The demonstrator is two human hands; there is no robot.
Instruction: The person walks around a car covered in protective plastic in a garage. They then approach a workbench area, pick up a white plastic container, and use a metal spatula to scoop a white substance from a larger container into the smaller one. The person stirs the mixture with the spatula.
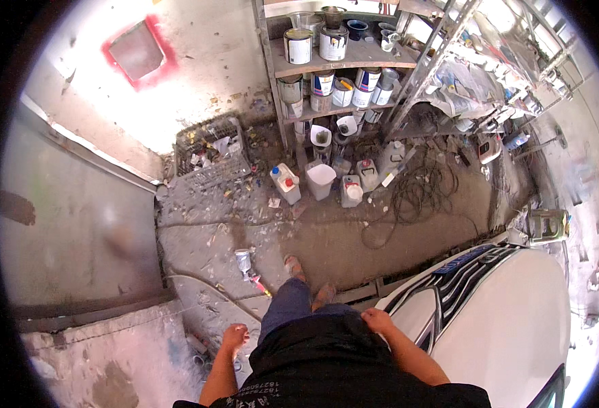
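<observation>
Low on the left, my left hand (235, 336) hangs beside my leg with its fingers curled; what it holds, if anything, is too small to make out. My right hand (375, 321) is closed at my waist, against my dark clothing, and its grip is partly hidden. A spray gun (243, 262) with a pale cup and a red fitting lies on the floor left of my feet. Close to my right arm is a white vehicle panel (496, 326) with black stripes.
A shelf (343, 58) holds paint cans. Several plastic jugs (367, 173) and a coiled hose (418, 197) lie before it. A crate (180, 146) of debris sits by the wall. A metal rack (469, 81) stands right; a grey panel (75, 224) is left.
</observation>
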